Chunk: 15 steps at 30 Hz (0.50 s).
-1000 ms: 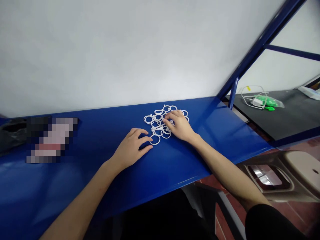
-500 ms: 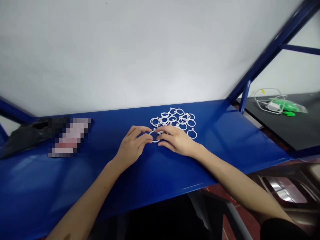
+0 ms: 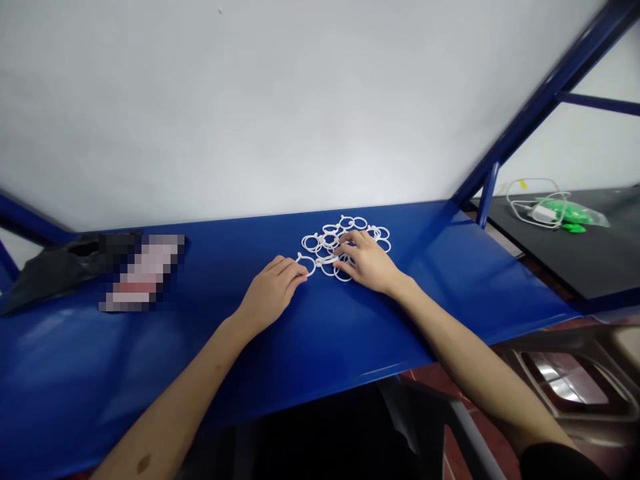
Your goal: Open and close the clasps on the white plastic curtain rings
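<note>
A single white plastic ring [image 3: 315,266] with a small knob on its rim is pinched between the thumb and fingers of my left hand [image 3: 273,292], just left of a heap of like rings. My right hand [image 3: 369,262] lies over the front of the heap of white rings [image 3: 329,229], its fingers bent and apart. The fingertips seem to touch some of the rings, and the hand covers part of the heap. Several rings overlap one another on the blue table [image 3: 320,347].
Left on the table are a black bag [image 3: 55,270] and a blurred pinkish item [image 3: 147,270]. Past the blue metal frame [image 3: 487,193] at right, a black surface [image 3: 595,257] bears a white cable with a plug [image 3: 544,213] and a green packet [image 3: 575,212]. A white wall [image 3: 300,107] rises behind.
My right hand has left the ring at my left fingertips and moved right onto the heap. My left hand keeps its ring, its fingers now closer together. Rings at the heap's front have shifted.
</note>
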Tool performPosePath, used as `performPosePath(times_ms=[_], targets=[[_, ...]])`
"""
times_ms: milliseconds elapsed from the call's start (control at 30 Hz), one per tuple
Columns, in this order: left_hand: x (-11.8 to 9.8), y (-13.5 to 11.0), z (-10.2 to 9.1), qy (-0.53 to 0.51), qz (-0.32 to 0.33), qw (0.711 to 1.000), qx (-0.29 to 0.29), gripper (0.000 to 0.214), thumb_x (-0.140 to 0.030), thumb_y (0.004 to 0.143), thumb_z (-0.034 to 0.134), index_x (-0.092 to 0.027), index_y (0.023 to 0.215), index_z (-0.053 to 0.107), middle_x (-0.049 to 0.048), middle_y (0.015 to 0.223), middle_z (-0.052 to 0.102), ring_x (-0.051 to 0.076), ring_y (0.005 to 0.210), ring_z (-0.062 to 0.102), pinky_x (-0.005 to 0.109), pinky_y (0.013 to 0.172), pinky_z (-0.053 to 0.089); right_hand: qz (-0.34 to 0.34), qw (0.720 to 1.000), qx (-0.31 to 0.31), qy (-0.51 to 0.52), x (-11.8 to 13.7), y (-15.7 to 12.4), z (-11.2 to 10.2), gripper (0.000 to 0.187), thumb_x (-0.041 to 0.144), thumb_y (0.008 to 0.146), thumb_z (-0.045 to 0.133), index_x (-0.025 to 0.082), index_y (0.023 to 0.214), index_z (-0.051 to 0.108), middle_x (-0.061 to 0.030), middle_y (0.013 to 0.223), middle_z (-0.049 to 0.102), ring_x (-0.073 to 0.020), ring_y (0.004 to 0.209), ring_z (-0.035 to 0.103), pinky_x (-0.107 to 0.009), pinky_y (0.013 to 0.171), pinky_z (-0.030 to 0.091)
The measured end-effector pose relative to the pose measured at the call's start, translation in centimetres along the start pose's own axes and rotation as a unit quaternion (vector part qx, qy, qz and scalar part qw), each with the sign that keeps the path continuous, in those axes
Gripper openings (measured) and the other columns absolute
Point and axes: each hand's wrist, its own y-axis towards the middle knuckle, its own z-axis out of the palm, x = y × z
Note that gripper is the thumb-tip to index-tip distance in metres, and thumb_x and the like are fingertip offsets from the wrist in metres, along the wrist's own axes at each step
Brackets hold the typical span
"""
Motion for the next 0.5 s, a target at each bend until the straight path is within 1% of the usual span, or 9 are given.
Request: performPosePath(times_ms=[67, 133, 300, 500], targets=[[0.1, 0.0, -0.1, 0.004, -0.011, 1.0, -0.007, 0.014, -0.022, 0.103, 0.048, -0.019, 0.097, 0.061, 0.0025, 0.094, 0.068, 0.019, 0.089, 0.059, 0.035, 0.085, 0.05, -0.005, 1.0, 0.016, 0.007, -0.4, 0.0, 0.1, 0.018, 0.031, 0.097, 0.062, 0.019, 0.106, 0.072, -0.0121, 0.12, 0.062, -0.0268, 0.11, 0.056, -0.047, 0.098, 0.049], [0.1, 0.1, -0.2, 0.009, -0.017, 1.0, -0.015, 0.013, -0.022, 0.103, 0.048, -0.02, 0.097, 0.06, 0.0023, 0.094, 0.068, 0.019, 0.089, 0.059, 0.035, 0.085, 0.05, -0.017, 1.0, 0.015, 0.01, -0.3, 0.0, 0.3, 0.017, 0.03, 0.098, 0.061, 0.02, 0.104, 0.073, -0.011, 0.12, 0.062, -0.0254, 0.108, 0.056, -0.043, 0.097, 0.049], [-0.1, 0.0, -0.3, 0.01, -0.033, 0.999, -0.036, 0.013, -0.023, 0.102, 0.048, -0.02, 0.099, 0.06, 0.0031, 0.097, 0.067, 0.019, 0.094, 0.06, 0.035, 0.087, 0.05, -0.06, 0.998, 0.025, 0.004, 1.3, 0.2, 0.3, 0.019, 0.031, 0.099, 0.06, 0.016, 0.096, 0.071, -0.0118, 0.117, 0.063, -0.0245, 0.103, 0.054, -0.039, 0.092, 0.048], [-0.7, 0.1, -0.6, 0.007, -0.013, 0.998, -0.06, 0.009, -0.021, 0.102, 0.049, -0.02, 0.1, 0.058, 0.0028, 0.097, 0.066, 0.018, 0.094, 0.061, 0.035, 0.09, 0.05, -0.105, 0.994, 0.034, -0.004, 3.2, 0.0, 0.9, 0.024, 0.028, 0.104, 0.049, 0.017, 0.101, 0.07, -0.0116, 0.113, 0.064, -0.0221, 0.096, 0.052, -0.036, 0.084, 0.045]])
